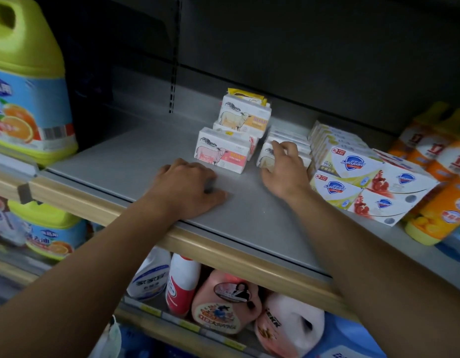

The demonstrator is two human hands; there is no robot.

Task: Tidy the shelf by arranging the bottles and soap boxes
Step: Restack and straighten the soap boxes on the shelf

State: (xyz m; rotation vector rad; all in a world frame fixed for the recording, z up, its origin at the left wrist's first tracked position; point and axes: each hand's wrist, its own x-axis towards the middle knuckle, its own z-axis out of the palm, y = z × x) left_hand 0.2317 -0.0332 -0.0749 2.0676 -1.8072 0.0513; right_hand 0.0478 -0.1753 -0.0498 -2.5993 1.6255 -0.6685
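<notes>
- Both hands reach onto the grey shelf (136,161). The left hand (190,188) lies palm-down on the bare shelf surface near its front edge, fingers loosely bent and holding nothing. The right hand (283,167) has its fingers curled over the top of a white goat-milk soap box (265,156), thumb at the box's front face.
- At far left, a large yellow-green detergent jug (27,81) with an orange-fruit label stands on the neighbouring shelf.
- Orange dish-soap bottles (440,192) crowd the right end of the shelf; the nearest one leans.
- Just left of them sit stacked Safeguard soap boxes (353,182), two high at the front, in rows running back.
- Between the hands stands a pink-label goat soap box (221,153), apart from the left hand.
- Behind it is an orange-label goat soap box (243,117) raised on other boxes, with a yellow packet (247,95) on top.
- Below the shelf lie pink and white bottles (223,303), some tipped over.
</notes>
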